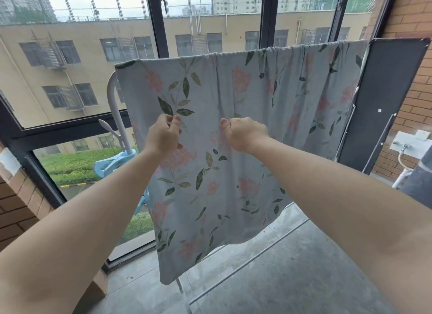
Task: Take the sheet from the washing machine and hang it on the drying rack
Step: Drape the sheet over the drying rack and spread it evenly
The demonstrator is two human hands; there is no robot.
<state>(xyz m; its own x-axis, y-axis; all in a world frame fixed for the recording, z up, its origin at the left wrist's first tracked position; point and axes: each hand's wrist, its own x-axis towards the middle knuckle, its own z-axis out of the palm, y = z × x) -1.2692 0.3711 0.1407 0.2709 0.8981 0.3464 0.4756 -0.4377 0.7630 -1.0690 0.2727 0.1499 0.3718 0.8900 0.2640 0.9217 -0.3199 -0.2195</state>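
Sheet draped over rack, both hands pinching it

Floral sheet [210, 173] hangs over the drying rack [114, 96] top bar before the window [77, 63]. Left hand [163, 135] and right hand [245, 133] each grasp its front face, near each other.

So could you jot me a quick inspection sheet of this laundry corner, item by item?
Surface: grey tiled floor, bare where visible.
Job's things: floral sheet draped over the drying rack's top bar; washing machine not in view.
Clutter: blue clothes peg clipped to the white rack post; dark panel leaning at right.
Hands: left hand and right hand both pinch the sheet's front.
Cables: white hose under a wall fitting.
Surroundings: large window, brick walls.
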